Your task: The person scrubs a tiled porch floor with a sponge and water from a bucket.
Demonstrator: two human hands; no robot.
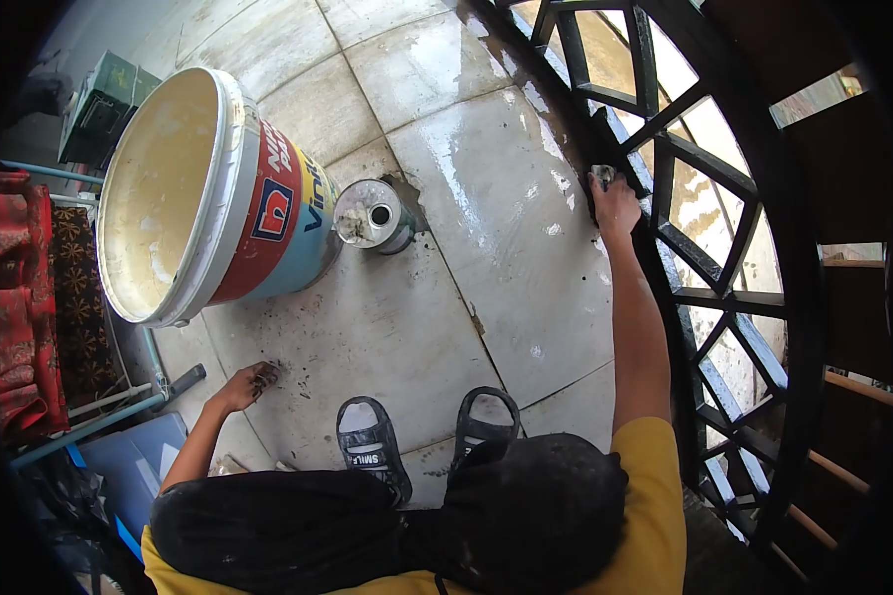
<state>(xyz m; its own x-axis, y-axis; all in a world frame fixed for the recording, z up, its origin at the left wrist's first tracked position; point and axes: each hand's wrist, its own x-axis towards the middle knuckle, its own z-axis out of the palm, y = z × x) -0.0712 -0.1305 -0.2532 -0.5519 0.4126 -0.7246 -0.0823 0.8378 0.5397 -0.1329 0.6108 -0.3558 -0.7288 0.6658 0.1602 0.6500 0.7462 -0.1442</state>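
Note:
My right hand (617, 206) reaches out to the lower rail of a black metal grille (662, 253). Its fingers are closed on a small crumpled grey-white wad (602, 174), perhaps cloth, pressed against the rail. My left hand (246, 387) hangs low over the tiled floor (318, 337) by my left foot. Its fingers are dirty, loosely stretched and hold nothing. Between the hands stands a small round can (372, 220) with a dark hole in its top and a pale lump on it.
A large paint bucket (283, 198), pale inside, stands left of the can. Wet patches (456, 169) shine on the tiles near the grille. Farther left are a green box (104, 109), red cloth (15, 297) and a blue pipe frame (94, 428). My sandals (372, 446) are below.

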